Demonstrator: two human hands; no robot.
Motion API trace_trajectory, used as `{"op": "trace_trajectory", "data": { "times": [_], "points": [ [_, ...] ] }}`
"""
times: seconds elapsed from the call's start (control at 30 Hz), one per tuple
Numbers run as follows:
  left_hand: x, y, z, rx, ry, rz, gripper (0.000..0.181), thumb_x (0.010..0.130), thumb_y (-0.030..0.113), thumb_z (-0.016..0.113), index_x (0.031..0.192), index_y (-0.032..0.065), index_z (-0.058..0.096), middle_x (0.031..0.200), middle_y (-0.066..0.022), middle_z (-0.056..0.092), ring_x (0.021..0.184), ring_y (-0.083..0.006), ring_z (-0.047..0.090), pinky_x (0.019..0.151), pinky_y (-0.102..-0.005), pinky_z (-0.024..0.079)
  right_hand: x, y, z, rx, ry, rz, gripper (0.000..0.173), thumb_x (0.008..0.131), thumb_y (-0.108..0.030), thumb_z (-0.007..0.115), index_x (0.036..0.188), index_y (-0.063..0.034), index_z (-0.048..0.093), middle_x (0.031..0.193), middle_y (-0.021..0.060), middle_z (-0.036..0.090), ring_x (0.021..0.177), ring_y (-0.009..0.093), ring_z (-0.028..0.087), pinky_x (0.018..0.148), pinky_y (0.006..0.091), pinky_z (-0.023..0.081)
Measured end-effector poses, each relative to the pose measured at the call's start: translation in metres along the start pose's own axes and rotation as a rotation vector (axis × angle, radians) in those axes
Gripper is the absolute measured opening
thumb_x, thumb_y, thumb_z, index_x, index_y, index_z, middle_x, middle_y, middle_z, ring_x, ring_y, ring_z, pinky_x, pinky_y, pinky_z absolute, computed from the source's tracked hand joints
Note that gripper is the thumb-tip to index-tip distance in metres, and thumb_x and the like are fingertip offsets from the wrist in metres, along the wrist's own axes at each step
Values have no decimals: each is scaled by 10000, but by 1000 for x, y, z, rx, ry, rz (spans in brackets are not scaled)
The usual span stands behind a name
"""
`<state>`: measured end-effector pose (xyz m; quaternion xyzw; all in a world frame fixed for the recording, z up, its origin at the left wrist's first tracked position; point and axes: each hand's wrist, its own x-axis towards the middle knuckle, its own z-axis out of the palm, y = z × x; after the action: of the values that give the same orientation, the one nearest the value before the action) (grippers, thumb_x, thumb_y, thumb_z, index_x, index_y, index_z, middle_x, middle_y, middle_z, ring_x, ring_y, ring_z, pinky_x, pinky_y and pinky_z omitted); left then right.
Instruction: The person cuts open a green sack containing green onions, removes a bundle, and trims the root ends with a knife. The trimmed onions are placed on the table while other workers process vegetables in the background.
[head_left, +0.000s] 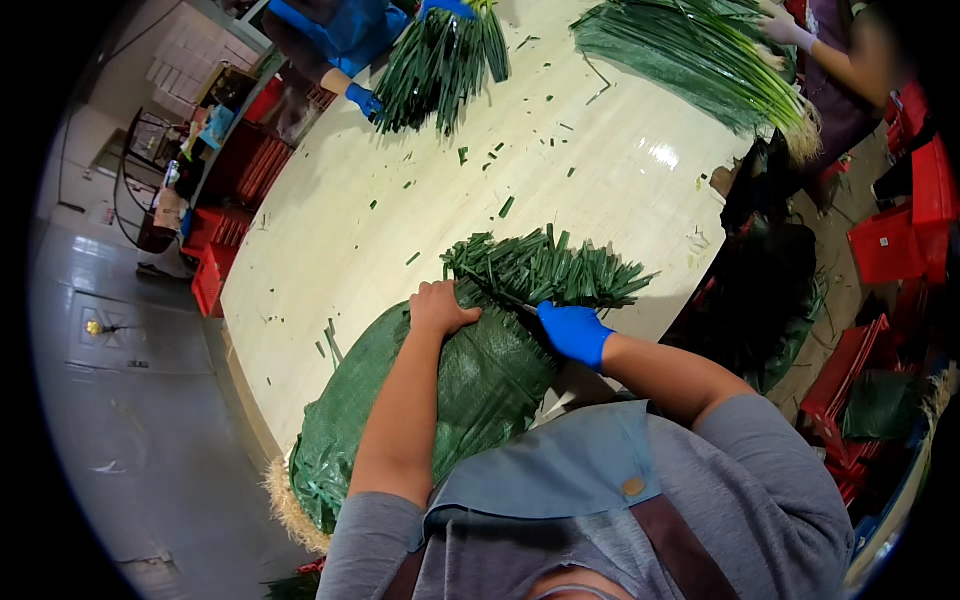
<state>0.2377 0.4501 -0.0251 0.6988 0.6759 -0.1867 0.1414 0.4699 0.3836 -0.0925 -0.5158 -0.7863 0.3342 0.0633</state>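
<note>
A full green woven plastic sack (480, 382) lies on the pale tabletop against my front, with a fringe of pale roots (289, 502) sticking out at its lower left end. My left hand (441, 309), bare, presses on the sack's top near its upper end, thumb spread. In a blue glove, my right hand (574, 334) is closed on what looks like the handle of a knife (521, 304); its dark blade lies along the sack's end, mostly hidden. Cut green leaf pieces (547, 266) are heaped just beyond the blade.
Leaf scraps (507, 207) dot the table (322, 225). Across it, a co-worker's blue-gloved hand (364, 99) touches a leafy bundle (442, 71). Another co-worker's pale-gloved hand (786, 28) is at long green onions (720, 67) at upper right. Red crates (885, 240) stand right; others (217, 274) stand left.
</note>
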Motion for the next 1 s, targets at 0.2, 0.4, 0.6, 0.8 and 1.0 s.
{"op": "trace_trajectory", "data": {
  "times": [0.2,0.4,0.6,0.8,1.0],
  "points": [
    [7,-2,6,-7,12,10,774,600,539,672,1230,107,550,1186,-98,577,1129,-286,483,930,-425,400,-29,11,-1,61,-2,42,212,880,-195,384,967,-16,456,789,250,613,714,427,611,605,544,453],
    [11,-4,7,-14,-28,17,782,601,544,674,1238,110,545,1210,-103,562,1145,-284,472,938,-429,394,-24,-5,-37,163,6,-37,219,876,-203,407,998,-25,441,789,235,613,709,428,604,608,532,453],
    [6,-3,2,-16,-2,35,751,601,545,676,1209,116,568,1175,-81,579,1086,-273,504,894,-417,418,37,-30,-33,104,-7,-44,235,853,-170,436,987,7,514,861,239,631,786,422,619,672,498,479],
    [7,-4,7,-46,16,42,762,605,530,681,1228,112,551,1186,-92,577,1114,-287,489,930,-422,399,30,-29,-24,82,-169,49,257,835,-150,460,1023,17,514,903,250,628,831,421,620,722,488,480],
    [9,-3,2,-58,-33,18,747,600,522,689,1218,124,560,1167,-104,582,1097,-283,499,924,-410,403,53,-39,-19,192,-171,136,256,876,-150,387,1039,-5,521,1000,259,604,911,425,597,785,489,464]
  ]
}}
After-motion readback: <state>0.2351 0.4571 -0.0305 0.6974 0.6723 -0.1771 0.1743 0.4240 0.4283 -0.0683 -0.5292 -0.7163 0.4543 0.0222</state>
